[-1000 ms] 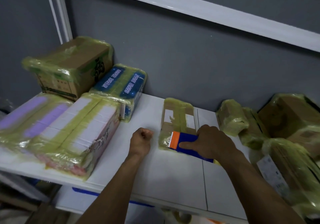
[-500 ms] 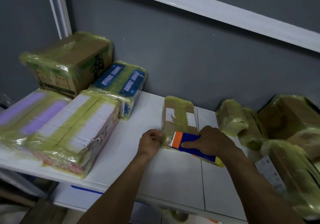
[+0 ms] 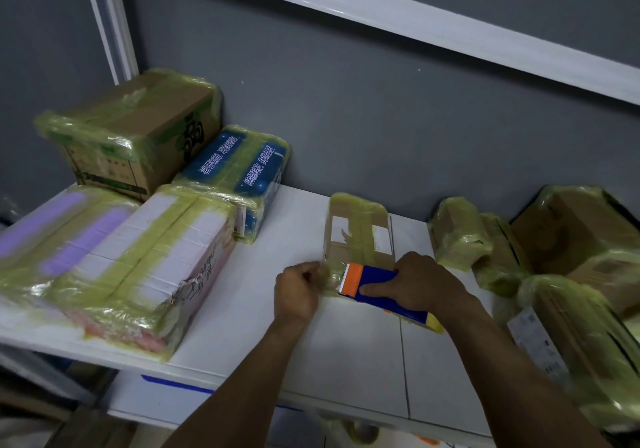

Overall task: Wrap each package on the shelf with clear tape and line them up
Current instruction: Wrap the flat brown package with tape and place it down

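Right hand (image 3: 422, 281) grips tape dispenser (image 3: 375, 286); left hand (image 3: 298, 291) hold blurred.

right grip (image 3: 419, 285) hides back half of tape dispenser (image 3: 377, 283) + near end of flat package (image 3: 356, 233) | left grip (image 3: 298, 291) fingertips smeared, can't tell what they pinch | purple package (image 3: 52, 236) cut by left edge

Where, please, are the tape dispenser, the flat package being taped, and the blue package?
tape dispenser (image 3: 391, 307), head view, on its blue body
flat package (image 3: 358, 236), head view, on its taped top face
blue package (image 3: 239, 163), head view, on its printed top
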Action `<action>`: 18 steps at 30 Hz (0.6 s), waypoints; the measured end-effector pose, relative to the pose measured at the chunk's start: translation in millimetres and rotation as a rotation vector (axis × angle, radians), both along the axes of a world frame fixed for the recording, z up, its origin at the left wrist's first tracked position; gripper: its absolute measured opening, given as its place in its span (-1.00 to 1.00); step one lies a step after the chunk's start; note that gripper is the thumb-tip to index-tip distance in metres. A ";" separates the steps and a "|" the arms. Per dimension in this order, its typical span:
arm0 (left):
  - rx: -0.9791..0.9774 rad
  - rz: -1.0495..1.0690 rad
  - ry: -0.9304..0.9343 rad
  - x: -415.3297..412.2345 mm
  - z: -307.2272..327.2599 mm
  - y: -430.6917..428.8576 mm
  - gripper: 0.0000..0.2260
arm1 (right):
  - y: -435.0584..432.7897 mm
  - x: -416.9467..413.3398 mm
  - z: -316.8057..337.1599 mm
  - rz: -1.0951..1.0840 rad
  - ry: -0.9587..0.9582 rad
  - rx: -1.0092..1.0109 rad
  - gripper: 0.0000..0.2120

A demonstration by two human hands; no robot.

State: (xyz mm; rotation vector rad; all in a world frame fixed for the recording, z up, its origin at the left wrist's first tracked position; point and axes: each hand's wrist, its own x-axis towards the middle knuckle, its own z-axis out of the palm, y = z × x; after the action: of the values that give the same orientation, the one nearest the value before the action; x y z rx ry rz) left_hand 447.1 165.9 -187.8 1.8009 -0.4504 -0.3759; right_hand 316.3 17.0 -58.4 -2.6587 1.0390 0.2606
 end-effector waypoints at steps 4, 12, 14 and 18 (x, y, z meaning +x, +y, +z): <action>0.050 -0.200 -0.060 0.5 -2.6 0.0 -0.74 | -4.0 -4.8 -2.2 0.019 -0.026 -0.010 -0.39; 0.100 -0.303 -0.125 -4.1 -2.2 -3.1 -0.68 | -10.1 -10.7 -1.0 0.007 -0.017 -0.013 -0.37; 0.108 -0.336 -0.115 -3.0 -1.9 -4.0 -0.67 | -12.5 -13.4 -0.5 -0.002 -0.009 -0.013 -0.34; 0.155 -0.363 -0.111 4.0 2.6 -6.9 -0.68 | -17.5 -18.1 0.9 0.003 -0.028 0.011 -0.33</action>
State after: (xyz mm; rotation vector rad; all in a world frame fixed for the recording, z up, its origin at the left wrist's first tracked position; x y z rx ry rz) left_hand 451.1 159.0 -185.3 1.8957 -0.8515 -0.5752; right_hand 298.2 -0.5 -57.5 -2.6470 1.0223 0.2282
